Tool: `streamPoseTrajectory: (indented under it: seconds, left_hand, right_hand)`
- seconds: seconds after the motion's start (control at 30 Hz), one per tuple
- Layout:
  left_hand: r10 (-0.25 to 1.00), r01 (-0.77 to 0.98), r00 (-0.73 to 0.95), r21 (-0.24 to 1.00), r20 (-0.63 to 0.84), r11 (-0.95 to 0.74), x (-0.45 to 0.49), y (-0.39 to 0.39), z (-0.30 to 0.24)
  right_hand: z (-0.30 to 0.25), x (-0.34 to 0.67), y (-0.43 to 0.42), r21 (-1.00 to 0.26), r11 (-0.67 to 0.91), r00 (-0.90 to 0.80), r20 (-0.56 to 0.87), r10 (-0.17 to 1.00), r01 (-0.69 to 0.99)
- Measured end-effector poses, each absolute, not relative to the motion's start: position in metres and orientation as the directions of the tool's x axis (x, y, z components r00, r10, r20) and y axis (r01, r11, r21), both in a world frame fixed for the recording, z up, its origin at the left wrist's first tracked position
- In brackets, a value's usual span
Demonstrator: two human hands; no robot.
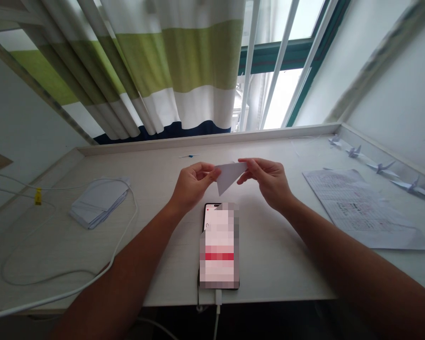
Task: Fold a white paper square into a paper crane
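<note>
A small folded white paper, triangular with its point down, is held in the air above the desk. My left hand pinches its left corner. My right hand pinches its upper right edge. Both hands are closed on the paper, a little above a phone that lies flat on the pale desk between my forearms.
A stack of white paper squares lies at the left, ringed by a white cable. A printed sheet lies at the right. Several folded paper cranes line the right ledge. A striped curtain and window stand behind the desk.
</note>
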State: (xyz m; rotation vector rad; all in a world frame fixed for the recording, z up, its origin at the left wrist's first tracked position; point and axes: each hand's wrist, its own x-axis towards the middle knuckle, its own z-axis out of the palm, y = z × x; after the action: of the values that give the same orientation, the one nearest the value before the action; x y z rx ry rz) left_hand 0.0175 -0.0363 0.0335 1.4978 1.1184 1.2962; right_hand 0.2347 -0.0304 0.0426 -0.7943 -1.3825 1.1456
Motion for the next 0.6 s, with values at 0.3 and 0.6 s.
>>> streamPoseTrajectory:
  seconds: [0.3, 0.6]
  left_hand:
    - [0.949, -0.024, 0.129, 0.958, 0.286, -0.285, 0.021, -0.035, 0.029]
    - [0.934, 0.137, 0.226, 0.94, 0.277, -0.312, 0.019, -0.043, 0.034]
  right_hand:
    - [0.047, 0.237, -0.03, -0.972, 0.122, -0.383, 0.193, 0.903, -0.203]
    - [0.045, 0.238, -0.029, -0.968, -0.08, -0.489, 0.049, 0.871, -0.238]
